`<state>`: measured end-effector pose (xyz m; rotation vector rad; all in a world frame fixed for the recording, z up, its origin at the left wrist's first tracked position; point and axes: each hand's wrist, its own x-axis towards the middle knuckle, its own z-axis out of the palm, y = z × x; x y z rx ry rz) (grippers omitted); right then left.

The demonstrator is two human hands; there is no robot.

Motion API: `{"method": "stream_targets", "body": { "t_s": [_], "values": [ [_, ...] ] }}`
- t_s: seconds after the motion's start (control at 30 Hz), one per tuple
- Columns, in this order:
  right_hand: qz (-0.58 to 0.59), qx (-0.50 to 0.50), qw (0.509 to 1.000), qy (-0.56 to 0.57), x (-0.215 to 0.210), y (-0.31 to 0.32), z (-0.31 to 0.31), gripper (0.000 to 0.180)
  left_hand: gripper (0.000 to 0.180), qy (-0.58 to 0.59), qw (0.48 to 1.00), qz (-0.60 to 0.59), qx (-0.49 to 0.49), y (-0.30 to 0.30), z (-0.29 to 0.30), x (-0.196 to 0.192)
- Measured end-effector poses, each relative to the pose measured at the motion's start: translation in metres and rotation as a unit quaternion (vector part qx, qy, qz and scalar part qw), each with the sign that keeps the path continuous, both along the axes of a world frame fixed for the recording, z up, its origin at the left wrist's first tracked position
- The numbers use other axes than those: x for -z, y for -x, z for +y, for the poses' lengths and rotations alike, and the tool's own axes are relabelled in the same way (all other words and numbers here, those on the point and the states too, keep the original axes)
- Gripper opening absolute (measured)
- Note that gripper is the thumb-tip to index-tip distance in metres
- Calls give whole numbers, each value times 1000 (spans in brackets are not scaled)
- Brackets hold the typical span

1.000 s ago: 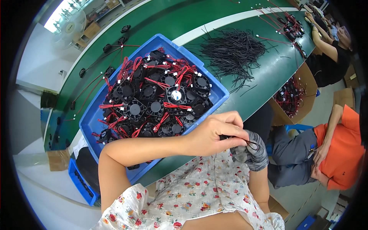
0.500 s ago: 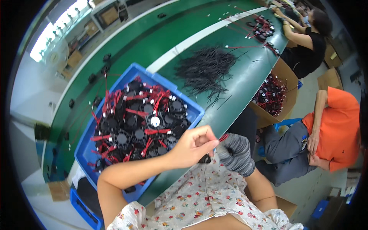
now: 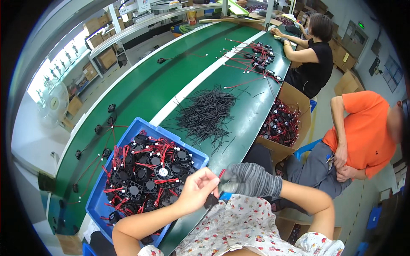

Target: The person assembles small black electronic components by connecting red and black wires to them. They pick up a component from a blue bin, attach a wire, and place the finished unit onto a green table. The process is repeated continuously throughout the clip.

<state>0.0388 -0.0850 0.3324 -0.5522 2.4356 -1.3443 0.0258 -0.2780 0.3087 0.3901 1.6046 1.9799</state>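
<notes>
My bare left hand (image 3: 198,187) is closed in a pinch beside the blue bin, close to my right hand. My right hand (image 3: 250,179), in a grey striped knit glove, curls its fingers around a short bit of red wire (image 3: 222,173); the glove is partly blurred. Just under my left fingertips shows a dark piece (image 3: 211,200), which looks like a small black fan, mostly hidden. What my left fingers pinch cannot be made out. Left of my hands, the blue bin (image 3: 96,205) holds many small black fans (image 3: 150,185) with red wires and white connectors.
A heap of thin black ties (image 3: 207,112) lies on the green conveyor table (image 3: 239,128). Farther along are wired fans (image 3: 261,57). A cardboard box of fans (image 3: 279,123) stands by the table's right edge. One person in orange (image 3: 363,132) sits right; another in black (image 3: 314,64) works beyond.
The view has tilted up, showing more of the far table. My hands stay close together near the bin; my gloved hand has turned more sideways with its forearm raised.
</notes>
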Motion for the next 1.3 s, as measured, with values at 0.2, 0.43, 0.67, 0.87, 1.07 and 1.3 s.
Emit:
{"method": "stream_targets", "body": {
  "t_s": [0.2,0.43,0.67,0.87,1.07,1.3],
  "values": [
    [-298,-6,904,308,16,-9,-1,22,3,66,930,358,-45,0,2,-3],
    [-112,52,968,220,19,-11,-10,14,4,60,918,390,-49,5,2,-2],
    [293,-73,920,-249,8,-3,-15,12,12,-19,988,-138,64,12,4,8],
    [404,-77,882,-231,12,-5,-6,19,12,-36,989,-140,40,9,0,8],
    [-291,158,891,310,24,-6,3,21,7,-90,996,-13,-13,7,5,15],
    [-194,162,934,252,18,-15,-18,12,6,-102,994,23,-16,10,4,19]
  ]
}}
